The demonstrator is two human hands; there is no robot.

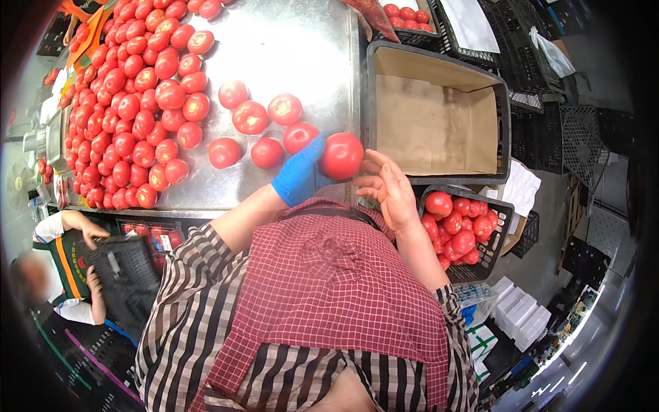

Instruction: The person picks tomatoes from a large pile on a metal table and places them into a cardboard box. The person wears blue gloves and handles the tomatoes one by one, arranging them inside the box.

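Note:
My left hand (304, 177), in a blue glove, holds a large red tomato (342, 155) above the near right edge of the steel table (278, 46). Right beside that tomato is my ungloved right hand (386, 188), its fingers apart. Whether its fingertips touch the tomato, I cannot tell. Several loose tomatoes (250, 117) lie on the steel just beyond my left hand. To the right of the table sits a black plastic crate (502, 129) lined with brown cardboard (437, 123); the cardboard bottom is visible.
A big heap of tomatoes (128, 108) covers the table's left side. Near my right forearm stands a black crate (499, 247) holding tomatoes (458, 232). Another tomato crate (406, 18) is at the far right. At left, a person (72, 268) handles a dark crate (126, 278).

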